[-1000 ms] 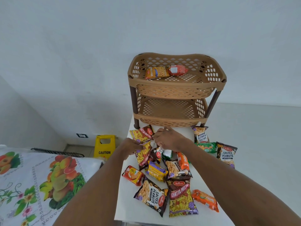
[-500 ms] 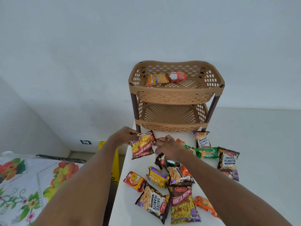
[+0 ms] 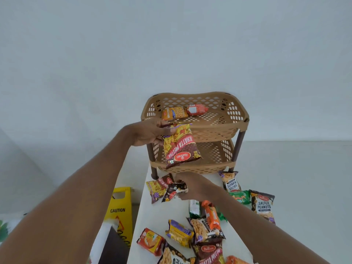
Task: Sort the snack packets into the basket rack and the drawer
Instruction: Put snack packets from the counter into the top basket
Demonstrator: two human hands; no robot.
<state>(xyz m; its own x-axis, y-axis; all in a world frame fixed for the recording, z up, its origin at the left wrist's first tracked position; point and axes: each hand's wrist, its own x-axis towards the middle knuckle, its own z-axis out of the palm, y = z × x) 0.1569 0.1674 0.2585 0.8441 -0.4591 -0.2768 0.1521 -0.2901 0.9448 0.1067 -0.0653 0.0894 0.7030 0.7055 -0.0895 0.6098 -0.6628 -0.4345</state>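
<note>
While loose packets crowd the white table (image 3: 152,212) below the basket rack (image 3: 242,121), a yellow caution sign (image 3: 120,210) stands beside it on the floor. Two packets already lie in the rack's top basket. Raised in front of that basket's rim, the left hand (image 3: 150,134) pinches a Khatta Meetha packet (image 3: 180,147) by its top edge. Lower down, the right hand (image 3: 194,185) grips a small dark packet (image 3: 176,190) just above the table.

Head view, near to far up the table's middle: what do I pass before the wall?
Lower Khatta Meetha packet → orange packet → right hand → rack's lower tier → raised Khatta Meetha packet → top-tier packets.
</note>
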